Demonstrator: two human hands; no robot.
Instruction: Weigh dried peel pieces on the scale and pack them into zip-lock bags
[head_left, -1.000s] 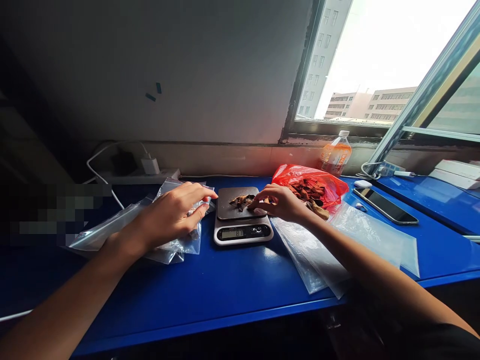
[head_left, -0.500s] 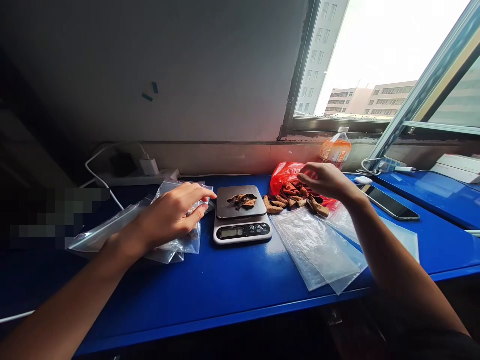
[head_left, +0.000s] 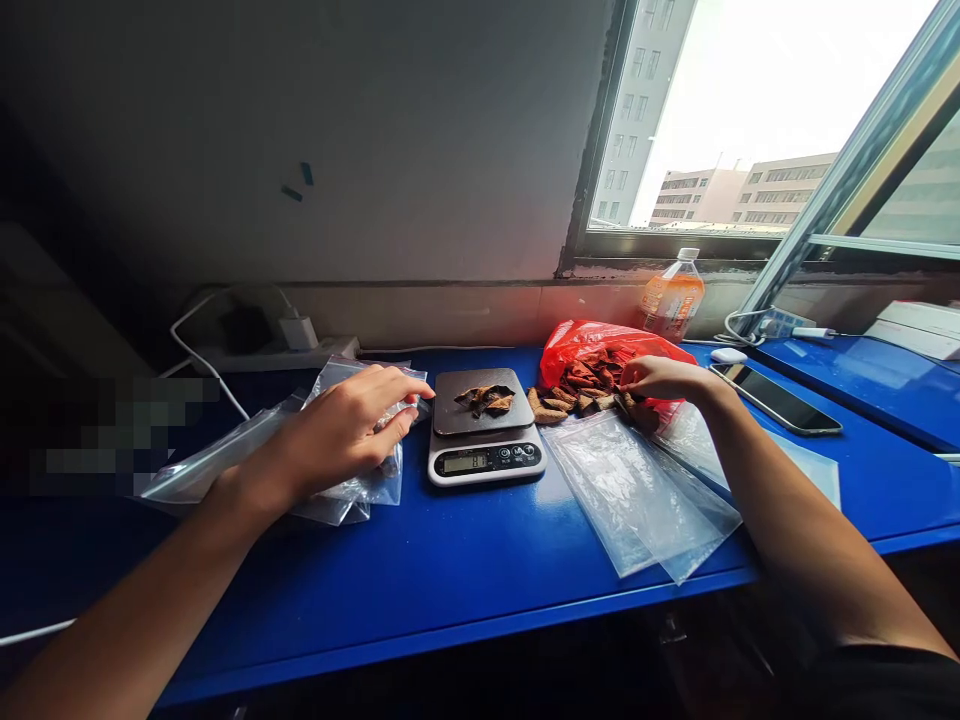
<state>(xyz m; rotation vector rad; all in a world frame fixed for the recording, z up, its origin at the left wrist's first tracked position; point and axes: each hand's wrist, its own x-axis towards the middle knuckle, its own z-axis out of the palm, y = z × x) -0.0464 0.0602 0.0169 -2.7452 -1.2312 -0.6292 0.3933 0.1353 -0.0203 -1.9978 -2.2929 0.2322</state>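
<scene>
A small digital scale (head_left: 484, 440) stands on the blue table (head_left: 450, 570), with a few brown dried pieces (head_left: 486, 399) on its dark platform. To its right lies an opened red plastic bag (head_left: 585, 345) spilling more brown dried pieces (head_left: 574, 392). My right hand (head_left: 660, 378) rests on those pieces at the bag's mouth, fingers curled among them. My left hand (head_left: 341, 430) lies flat, fingers apart, on a pile of clear zip bags (head_left: 225, 455) left of the scale.
Empty clear bags (head_left: 645, 495) lie right of the scale near the table's front edge. A phone (head_left: 776, 398), a white mouse (head_left: 726, 355) and an orange drink bottle (head_left: 671, 297) sit at the back right by the window. A power strip with charger (head_left: 289, 340) is at back left.
My right hand left the scale platform, swung right to the red bag, then lowered onto the dried pieces. My left hand stayed on the clear bags.
</scene>
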